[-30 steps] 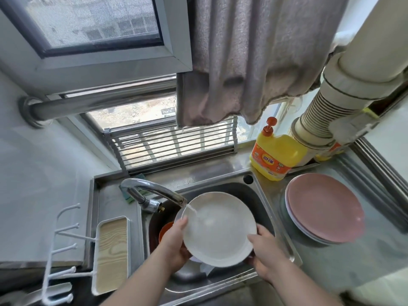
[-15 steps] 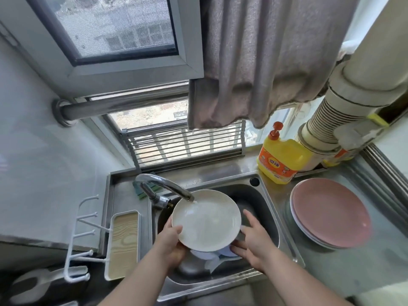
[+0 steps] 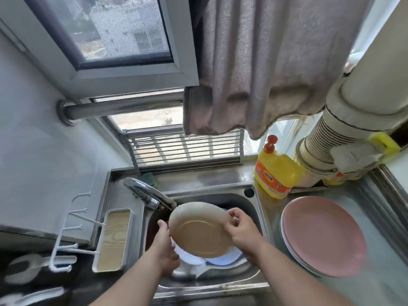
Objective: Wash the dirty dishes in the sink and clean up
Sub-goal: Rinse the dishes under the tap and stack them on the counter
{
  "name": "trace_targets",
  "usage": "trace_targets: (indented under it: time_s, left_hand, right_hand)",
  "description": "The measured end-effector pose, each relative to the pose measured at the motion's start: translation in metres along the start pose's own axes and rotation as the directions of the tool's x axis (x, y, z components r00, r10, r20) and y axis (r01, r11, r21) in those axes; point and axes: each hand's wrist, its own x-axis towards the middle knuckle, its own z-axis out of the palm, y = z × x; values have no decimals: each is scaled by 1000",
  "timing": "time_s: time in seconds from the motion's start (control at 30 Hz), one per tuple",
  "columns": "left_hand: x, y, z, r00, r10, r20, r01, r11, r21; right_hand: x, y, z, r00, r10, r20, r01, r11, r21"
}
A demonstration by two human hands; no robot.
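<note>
I hold a round beige plate over the steel sink, its underside with the foot ring turned up toward me. My left hand grips its left rim. My right hand grips the right rim, fingers curled over the edge. The plate sits just under the faucet spout. Beneath it in the basin lie white and pale blue dishes, mostly hidden.
A stack of pink plates rests on the drainboard at right. A yellow detergent bottle stands behind the sink beside a ribbed duct pipe. A white tray with hooks is at left; a grey cloth hangs overhead.
The plate has been flipped from face up under the water to underside up. My right hand moved from below the plate to its right rim.
</note>
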Motion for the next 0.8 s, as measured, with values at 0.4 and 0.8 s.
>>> trace_targets:
  time_s: [0.4, 0.8]
  left_hand:
    - [-1, -7, 4, 913, 394, -104, -361, 900, 245]
    - [10, 11, 9, 969, 217, -119, -222, 975, -32]
  right_hand:
    - [36, 27, 0, 872, 479, 102, -488, 830, 268]
    - [64, 20, 1, 833, 547, 87, -541, 770, 338]
